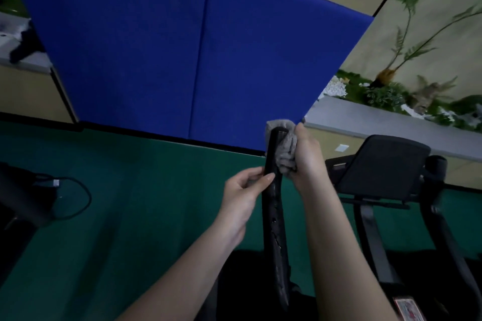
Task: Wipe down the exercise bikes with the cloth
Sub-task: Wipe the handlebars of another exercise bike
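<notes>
The grey cloth is wrapped over the upper end of a black handlebar of the exercise bike. The right hand grips the cloth, fingers curled round it against the bar. The left hand pinches the bar just below, thumb and fingers closed on its side. To the right stands the bike's black console. Behind are a blue padded mat, green flooring and, at left, a black cable.
</notes>
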Tool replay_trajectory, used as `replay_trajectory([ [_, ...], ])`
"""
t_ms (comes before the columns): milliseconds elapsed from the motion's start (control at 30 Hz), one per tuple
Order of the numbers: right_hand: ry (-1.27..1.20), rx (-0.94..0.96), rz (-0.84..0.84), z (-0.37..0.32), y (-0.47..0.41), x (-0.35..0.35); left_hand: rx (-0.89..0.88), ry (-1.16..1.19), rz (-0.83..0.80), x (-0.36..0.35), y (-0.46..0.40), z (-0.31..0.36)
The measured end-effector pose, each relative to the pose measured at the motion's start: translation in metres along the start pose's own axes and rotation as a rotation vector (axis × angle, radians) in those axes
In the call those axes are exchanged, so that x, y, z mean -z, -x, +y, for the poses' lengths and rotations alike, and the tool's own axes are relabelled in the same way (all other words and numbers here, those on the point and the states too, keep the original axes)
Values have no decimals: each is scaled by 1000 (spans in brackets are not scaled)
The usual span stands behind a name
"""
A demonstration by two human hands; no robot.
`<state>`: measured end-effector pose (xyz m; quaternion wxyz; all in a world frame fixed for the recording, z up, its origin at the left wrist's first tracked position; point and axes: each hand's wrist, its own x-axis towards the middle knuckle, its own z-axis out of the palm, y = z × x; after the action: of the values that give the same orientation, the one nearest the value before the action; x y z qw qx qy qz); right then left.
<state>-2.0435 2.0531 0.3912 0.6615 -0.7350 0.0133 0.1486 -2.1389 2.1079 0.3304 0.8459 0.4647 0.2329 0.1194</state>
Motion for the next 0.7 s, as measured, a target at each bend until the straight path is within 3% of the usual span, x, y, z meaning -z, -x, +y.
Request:
replay_trajectory([
  [133, 142, 64, 93, 21, 21, 0, -2, -100, -149, 14, -13, 10],
  [300, 44, 85, 122, 22, 48, -3, -28, -247, -314, 31, -46, 38],
  [533, 470, 258, 477, 25, 51, -33, -116, -434, -592, 14, -84, 69],
  [700, 710, 217, 629, 35, 67, -38, -71, -405, -693, 15, -94, 74],
])
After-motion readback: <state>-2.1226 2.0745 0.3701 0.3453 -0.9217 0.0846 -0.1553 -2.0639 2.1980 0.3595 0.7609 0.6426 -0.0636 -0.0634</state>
